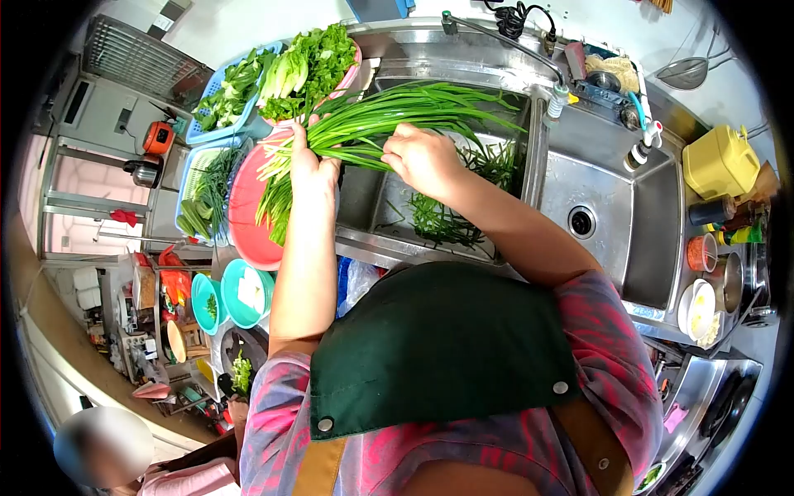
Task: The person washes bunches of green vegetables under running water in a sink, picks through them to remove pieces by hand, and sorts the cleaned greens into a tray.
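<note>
A long bunch of green chives (422,106) lies across the left part of the sink, pale stem ends to the left and leaf tips to the right. My left hand (314,169) is wrapped round it near the stem ends. Further along, my right hand (423,161) is closed with curled fingers on leaves at the bunch's lower edge; its fingertips are partly hidden. Under my right forearm, loose cut greens (451,219) lie in the left sink basin (364,194). A red basin (252,223) with more green stalks stands beside my left forearm.
Blue baskets (194,132) and a pink basket (351,78) hold leafy greens at the back left. Turquoise buckets (248,318) stand lower left. A second sink basin (583,264) and tap (645,149) are at right, beside a yellow container (719,165). Another person (190,475) is at bottom left.
</note>
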Demonstrator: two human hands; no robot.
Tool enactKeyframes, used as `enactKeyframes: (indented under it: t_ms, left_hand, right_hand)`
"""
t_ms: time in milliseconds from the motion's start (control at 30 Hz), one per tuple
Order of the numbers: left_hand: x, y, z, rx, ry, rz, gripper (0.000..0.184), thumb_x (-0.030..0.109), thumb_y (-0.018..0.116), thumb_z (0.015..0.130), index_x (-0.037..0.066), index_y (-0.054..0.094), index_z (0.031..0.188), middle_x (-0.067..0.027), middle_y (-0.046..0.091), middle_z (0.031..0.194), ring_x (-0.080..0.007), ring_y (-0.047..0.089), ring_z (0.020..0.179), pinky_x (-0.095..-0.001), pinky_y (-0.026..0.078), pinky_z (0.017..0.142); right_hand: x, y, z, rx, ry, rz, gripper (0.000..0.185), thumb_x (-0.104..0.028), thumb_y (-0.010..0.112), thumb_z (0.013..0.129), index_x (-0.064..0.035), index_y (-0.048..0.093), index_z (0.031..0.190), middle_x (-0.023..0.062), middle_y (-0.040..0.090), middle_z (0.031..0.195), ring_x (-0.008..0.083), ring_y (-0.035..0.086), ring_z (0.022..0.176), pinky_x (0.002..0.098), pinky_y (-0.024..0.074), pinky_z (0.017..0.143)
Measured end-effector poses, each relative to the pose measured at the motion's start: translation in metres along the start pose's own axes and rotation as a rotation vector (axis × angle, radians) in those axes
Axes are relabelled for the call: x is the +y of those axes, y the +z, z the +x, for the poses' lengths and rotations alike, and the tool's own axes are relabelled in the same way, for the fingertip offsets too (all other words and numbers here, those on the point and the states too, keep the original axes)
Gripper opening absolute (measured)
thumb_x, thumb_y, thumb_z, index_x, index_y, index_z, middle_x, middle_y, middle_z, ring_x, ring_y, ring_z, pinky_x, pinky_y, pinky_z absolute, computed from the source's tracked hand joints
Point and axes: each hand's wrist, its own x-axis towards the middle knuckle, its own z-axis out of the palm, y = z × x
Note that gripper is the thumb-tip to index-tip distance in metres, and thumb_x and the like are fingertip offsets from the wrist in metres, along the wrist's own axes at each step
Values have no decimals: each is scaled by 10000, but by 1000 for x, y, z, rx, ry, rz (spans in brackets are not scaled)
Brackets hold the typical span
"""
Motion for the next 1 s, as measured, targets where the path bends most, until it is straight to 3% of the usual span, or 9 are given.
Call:
enactKeyframes:
  t_ms: [100,233,400,467,567,633,700,833,1000]
  left_hand:
    - [9,-11,9,-35,-4,-22,400,382,474,840,46,497,1055,-136,537,1057,-270,524,963,-416,448,822]
    - [17,-19,12,-98,29,-84,422,402,463,838,43,513,1053,-132,529,1079,-276,500,1006,-434,428,856]
    - [29,-19,7,-139,134,-172,395,339,477,847,30,502,1092,-131,491,1152,-273,455,1080,-451,372,922]
    - [31,-21,8,-162,154,-196,331,258,486,852,27,507,1088,-134,486,1167,-271,440,1104,-444,354,944]
    - [31,-25,11,-205,191,-155,303,197,487,844,23,504,1091,-137,491,1162,-269,436,1111,-442,338,957]
    - [29,-22,6,-210,161,-161,320,150,487,830,16,486,1120,-142,474,1182,-271,424,1123,-445,318,970]
    - [26,-18,4,-272,183,-109,352,131,488,822,10,463,1152,-150,455,1200,-275,410,1135,-446,302,979]
    - [25,-19,-1,-475,-4,-171,437,58,487,766,11,422,1196,-161,441,1212,-282,383,1157,-446,292,986]
    - [19,-6,-19,-456,-2,-100,398,39,484,744,15,447,1139,-103,438,1238,-280,341,1195,-449,283,997]
  right_hand:
    - [-11,-5,2,82,12,171,77,-170,603,725,-93,591,719,40,537,726,229,556,612,336,439,520]
    - [-19,-20,-7,129,-197,321,65,-136,624,715,-83,589,728,56,535,674,224,541,601,317,429,524]
    - [22,-38,-48,76,13,215,132,-225,570,756,-97,591,777,60,573,716,243,562,694,345,444,583]
    - [58,-34,-79,-404,23,-243,147,-231,513,785,-108,592,804,67,585,736,263,577,718,368,452,574]
    - [60,-73,-64,-631,109,-208,164,-210,462,800,-118,597,800,79,595,745,284,578,716,378,460,588]
    - [35,-111,-35,-339,278,-163,137,-169,469,784,-118,596,776,88,596,740,297,572,701,381,460,601]
    - [34,-123,-15,-15,233,53,94,-166,548,744,-97,600,782,89,588,735,294,560,707,377,451,638]
    - [38,-122,12,12,54,-69,182,-165,584,726,-96,602,893,78,544,878,263,495,891,348,405,783]
    - [35,-101,24,-81,-60,-24,208,-144,599,720,-74,598,916,84,554,871,249,505,877,334,398,779]
